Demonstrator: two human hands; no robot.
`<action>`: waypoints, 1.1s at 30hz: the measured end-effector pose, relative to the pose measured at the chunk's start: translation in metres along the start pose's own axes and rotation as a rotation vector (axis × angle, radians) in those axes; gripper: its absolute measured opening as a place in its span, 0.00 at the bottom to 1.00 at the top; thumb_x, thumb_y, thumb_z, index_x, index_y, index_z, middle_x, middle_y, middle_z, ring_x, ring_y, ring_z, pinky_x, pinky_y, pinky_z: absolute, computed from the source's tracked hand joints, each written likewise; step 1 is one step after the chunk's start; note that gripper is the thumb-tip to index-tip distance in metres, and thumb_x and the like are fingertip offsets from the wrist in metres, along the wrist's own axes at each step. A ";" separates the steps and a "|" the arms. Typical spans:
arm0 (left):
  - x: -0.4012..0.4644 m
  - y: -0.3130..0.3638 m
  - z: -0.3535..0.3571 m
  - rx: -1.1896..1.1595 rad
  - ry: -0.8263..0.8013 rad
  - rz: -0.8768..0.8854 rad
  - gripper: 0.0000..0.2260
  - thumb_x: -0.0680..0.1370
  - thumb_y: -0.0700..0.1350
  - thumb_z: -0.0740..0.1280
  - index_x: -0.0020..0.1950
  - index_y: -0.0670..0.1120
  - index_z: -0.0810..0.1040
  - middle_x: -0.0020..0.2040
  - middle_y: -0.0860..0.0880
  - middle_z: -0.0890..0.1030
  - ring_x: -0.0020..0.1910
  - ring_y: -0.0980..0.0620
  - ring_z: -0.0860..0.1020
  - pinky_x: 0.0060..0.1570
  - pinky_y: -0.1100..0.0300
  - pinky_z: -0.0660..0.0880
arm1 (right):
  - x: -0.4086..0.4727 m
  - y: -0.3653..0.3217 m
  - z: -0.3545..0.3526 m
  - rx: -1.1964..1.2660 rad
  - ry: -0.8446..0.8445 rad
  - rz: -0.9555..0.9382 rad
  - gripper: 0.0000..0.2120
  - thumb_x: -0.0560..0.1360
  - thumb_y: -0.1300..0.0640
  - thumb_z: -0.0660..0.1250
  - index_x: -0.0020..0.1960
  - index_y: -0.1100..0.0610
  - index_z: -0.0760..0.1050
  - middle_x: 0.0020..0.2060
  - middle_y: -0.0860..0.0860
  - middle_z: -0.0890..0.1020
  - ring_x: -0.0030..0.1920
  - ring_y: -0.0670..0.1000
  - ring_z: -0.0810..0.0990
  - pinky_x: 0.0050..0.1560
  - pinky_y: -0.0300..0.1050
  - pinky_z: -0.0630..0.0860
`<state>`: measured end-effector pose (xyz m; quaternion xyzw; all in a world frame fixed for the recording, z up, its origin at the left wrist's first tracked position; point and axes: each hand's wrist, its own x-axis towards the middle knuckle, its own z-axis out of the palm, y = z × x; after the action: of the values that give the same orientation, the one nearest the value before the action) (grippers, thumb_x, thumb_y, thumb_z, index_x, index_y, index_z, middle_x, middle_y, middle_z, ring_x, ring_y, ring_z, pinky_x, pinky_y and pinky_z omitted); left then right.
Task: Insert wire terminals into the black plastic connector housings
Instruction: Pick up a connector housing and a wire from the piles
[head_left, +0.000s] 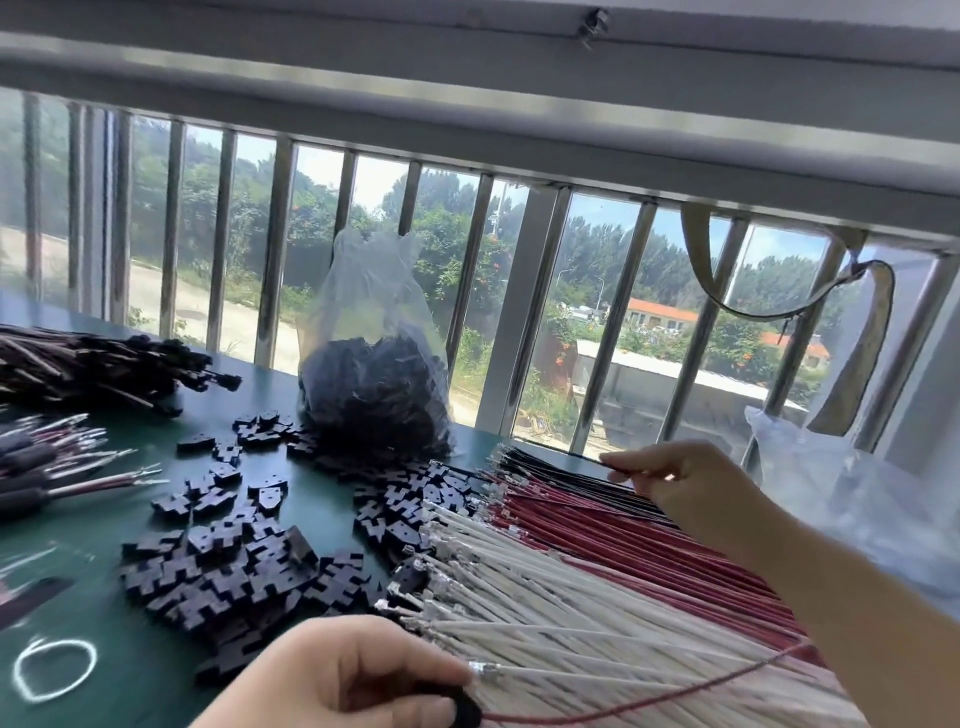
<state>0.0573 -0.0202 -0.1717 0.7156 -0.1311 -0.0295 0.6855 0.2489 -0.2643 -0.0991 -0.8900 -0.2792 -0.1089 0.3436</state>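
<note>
Black connector housing (460, 711) gripped in left hand (343, 675), red wire (675, 693) trailing from it; right hand (691, 483) pinches black wire (561, 462) on table (130, 665).

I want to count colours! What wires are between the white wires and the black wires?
Red wires lie between the white wires and the black wires, seen in the head view.

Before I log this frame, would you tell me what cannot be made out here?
All head view:
- Black connector housing in the left hand: mostly covered by the fingers and cut by the bottom edge, so its cavities stay unseen.
- Right hand: which black wire it pinches is too fine to tell.
- Wire bundles at left: blurred, cut by the edge.
- Bag: contents show only as a dark mass.
</note>
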 end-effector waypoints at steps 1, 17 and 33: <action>-0.003 0.004 -0.001 0.054 0.004 0.004 0.13 0.62 0.50 0.76 0.46 0.58 0.84 0.48 0.52 0.85 0.48 0.53 0.83 0.49 0.68 0.77 | -0.008 -0.007 -0.005 0.062 -0.009 0.017 0.09 0.74 0.63 0.70 0.47 0.50 0.85 0.29 0.45 0.82 0.19 0.46 0.65 0.22 0.33 0.65; -0.004 0.004 0.010 0.090 0.215 -0.010 0.14 0.55 0.44 0.79 0.39 0.50 0.85 0.37 0.46 0.85 0.34 0.54 0.83 0.34 0.69 0.76 | -0.109 -0.076 0.025 0.099 -0.238 -0.154 0.04 0.63 0.42 0.72 0.39 0.34 0.81 0.33 0.38 0.82 0.31 0.37 0.76 0.32 0.26 0.69; -0.010 0.015 0.016 0.114 0.252 0.061 0.16 0.51 0.51 0.75 0.37 0.53 0.85 0.35 0.47 0.85 0.32 0.55 0.82 0.33 0.68 0.77 | -0.121 -0.092 0.029 0.055 -0.172 -0.172 0.10 0.64 0.57 0.77 0.36 0.41 0.83 0.32 0.42 0.79 0.33 0.41 0.77 0.34 0.27 0.69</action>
<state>0.0419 -0.0338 -0.1590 0.7472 -0.0674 0.0890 0.6552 0.0970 -0.2400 -0.1168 -0.8592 -0.3857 -0.0536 0.3320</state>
